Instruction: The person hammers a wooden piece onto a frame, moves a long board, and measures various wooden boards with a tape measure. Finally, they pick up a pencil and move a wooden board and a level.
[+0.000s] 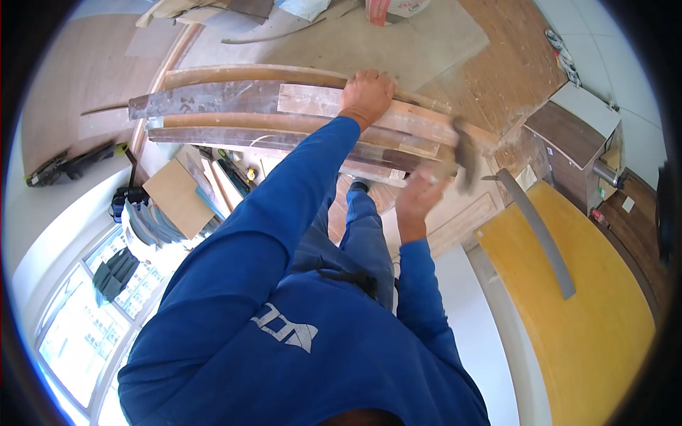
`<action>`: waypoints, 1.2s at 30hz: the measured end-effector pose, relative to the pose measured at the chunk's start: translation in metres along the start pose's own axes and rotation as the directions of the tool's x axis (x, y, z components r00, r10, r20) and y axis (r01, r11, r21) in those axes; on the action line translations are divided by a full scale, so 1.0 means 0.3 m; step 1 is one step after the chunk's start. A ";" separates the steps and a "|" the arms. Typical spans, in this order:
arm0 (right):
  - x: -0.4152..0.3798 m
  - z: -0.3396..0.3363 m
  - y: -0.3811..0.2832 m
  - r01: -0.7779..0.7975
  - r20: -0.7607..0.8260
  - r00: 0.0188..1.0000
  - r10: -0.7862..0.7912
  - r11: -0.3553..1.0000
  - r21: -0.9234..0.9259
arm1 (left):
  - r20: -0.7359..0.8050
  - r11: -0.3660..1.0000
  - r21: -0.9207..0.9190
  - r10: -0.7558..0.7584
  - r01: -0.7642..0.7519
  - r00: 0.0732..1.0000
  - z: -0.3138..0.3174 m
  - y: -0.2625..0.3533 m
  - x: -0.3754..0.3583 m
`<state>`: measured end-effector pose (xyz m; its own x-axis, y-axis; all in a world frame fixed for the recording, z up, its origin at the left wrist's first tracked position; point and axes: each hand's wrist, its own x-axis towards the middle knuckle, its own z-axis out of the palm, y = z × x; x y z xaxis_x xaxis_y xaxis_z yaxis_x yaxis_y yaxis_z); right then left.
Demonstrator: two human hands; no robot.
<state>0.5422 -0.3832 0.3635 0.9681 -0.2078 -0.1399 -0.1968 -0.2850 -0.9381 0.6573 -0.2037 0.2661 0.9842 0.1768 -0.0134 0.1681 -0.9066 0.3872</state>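
My left hand [368, 96] is pressed on top of a wooden board [309, 99], its fingers curled over the far edge. Two long, worn wooden beams [213, 135] run side by side across the view with a gap between them, stained with grey and white. Close above their right end, my right hand [421, 195] is wrapped around the handle of a hammer [465, 155]. The hammer is smeared by motion, its head overlapping the end of the boards in this view.
To the right, a long grey strip [540, 238] overlaps a yellow panel [568, 298]. A brown cabinet [572, 135] stands behind it. Scraps and bags [398, 8] lie on the floor at the top. Tools and board offcuts [181, 199] rest at the left.
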 end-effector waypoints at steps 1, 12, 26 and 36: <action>0.002 0.020 0.114 0.064 0.106 0.994 -0.035 0.954 -0.293 | -0.004 1.000 -0.015 0.009 -0.009 1.000 -0.003 0.003 -0.002; 0.001 0.014 -0.016 0.020 -0.019 1.000 -0.021 0.999 -0.051 | -0.067 1.000 -0.023 -0.007 0.006 0.998 0.002 0.005 -0.002; 0.022 0.023 0.141 0.240 0.125 0.971 -0.205 0.855 -0.459 | -0.015 1.000 -0.019 -0.003 0.003 1.000 -0.009 0.008 -0.002; 0.042 0.044 0.119 0.333 0.100 0.942 -0.321 0.850 -0.408 | -0.010 1.000 -0.013 -0.012 0.012 1.000 -0.004 0.001 -0.002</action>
<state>0.5494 -0.3834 0.3241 0.9904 -0.0109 0.1379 0.0919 -0.6933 -0.7148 0.6568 -0.2037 0.2673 0.9815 0.1915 -0.0091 0.1791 -0.8994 0.3988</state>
